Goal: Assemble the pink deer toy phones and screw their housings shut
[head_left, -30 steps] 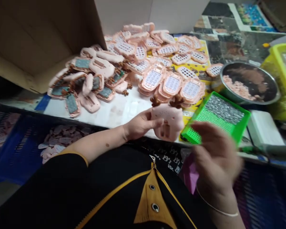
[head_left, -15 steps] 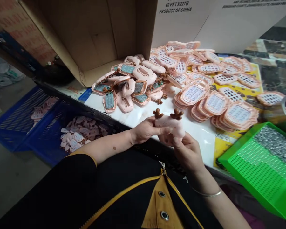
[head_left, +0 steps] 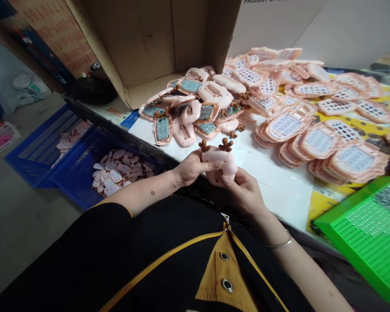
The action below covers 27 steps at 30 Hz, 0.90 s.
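Note:
Between my two hands is a pink toy phone (head_left: 218, 157) with brown antlers, held over the table's front edge with its back side up. My left hand (head_left: 192, 168) is closed on its left side, thumb lying across the back. Fingers of my right hand (head_left: 243, 186) pinch its lower right end. Just beyond lies a heap of pink toy phone halves (head_left: 185, 123), some with green circuit boards and brown antlers. Right of it are stacks of pink front covers (head_left: 286, 125) with white keypads set in them.
An open cardboard box (head_left: 143, 47) stands behind the heap. On the floor side at left, a blue crate (head_left: 74, 182) holds many pink pieces. A green perforated basket (head_left: 360, 234) with small metal screws sits at right. White cartons (head_left: 299, 34) rise at the back.
The view has swung to the right and a bit down, so the table things shift in the picture. Both hands still hold the toy phone, with only slight shifts.

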Tool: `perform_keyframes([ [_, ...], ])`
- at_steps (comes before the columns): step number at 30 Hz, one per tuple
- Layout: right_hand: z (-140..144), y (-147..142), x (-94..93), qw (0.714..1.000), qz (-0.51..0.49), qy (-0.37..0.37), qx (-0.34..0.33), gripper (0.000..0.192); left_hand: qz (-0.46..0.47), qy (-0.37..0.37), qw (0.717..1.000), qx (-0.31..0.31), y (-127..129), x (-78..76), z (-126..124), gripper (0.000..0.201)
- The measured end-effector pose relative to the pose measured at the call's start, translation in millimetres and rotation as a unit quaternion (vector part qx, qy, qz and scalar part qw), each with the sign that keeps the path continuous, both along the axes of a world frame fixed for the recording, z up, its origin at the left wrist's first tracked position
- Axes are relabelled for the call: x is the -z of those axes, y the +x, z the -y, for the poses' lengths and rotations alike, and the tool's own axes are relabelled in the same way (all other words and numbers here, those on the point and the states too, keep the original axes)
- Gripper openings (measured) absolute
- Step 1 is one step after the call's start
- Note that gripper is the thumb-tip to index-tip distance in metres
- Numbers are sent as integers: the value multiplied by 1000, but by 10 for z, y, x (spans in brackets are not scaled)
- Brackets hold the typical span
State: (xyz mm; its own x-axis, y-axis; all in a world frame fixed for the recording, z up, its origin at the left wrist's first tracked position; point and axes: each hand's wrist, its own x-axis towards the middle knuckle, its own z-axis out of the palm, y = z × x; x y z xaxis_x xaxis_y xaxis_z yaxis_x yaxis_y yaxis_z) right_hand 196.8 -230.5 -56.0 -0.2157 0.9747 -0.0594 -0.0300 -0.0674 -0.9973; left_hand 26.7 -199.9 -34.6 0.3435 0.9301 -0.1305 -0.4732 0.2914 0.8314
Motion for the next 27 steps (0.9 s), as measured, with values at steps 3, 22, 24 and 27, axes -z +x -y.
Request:
perform_keyframes([
  [3, 0, -6, 3, 999, 8, 21, -45, 58, -8, -8, 1000, -26, -383, -48, 13, 55],
  [22, -149, -37, 14, 984, 173, 8, -44, 51, -617, 261, 675, -308, -1483, 404, -525, 98],
  [24, -148, -36, 25, 984, 175, 9, -44, 51, -634, 243, 682, -272, -1386, 459, -638, 105],
  [27, -161, -31, 37, 984, 170, 8, -50, 51, -622, 252, 685, -285, -1438, 553, -683, 98],
])
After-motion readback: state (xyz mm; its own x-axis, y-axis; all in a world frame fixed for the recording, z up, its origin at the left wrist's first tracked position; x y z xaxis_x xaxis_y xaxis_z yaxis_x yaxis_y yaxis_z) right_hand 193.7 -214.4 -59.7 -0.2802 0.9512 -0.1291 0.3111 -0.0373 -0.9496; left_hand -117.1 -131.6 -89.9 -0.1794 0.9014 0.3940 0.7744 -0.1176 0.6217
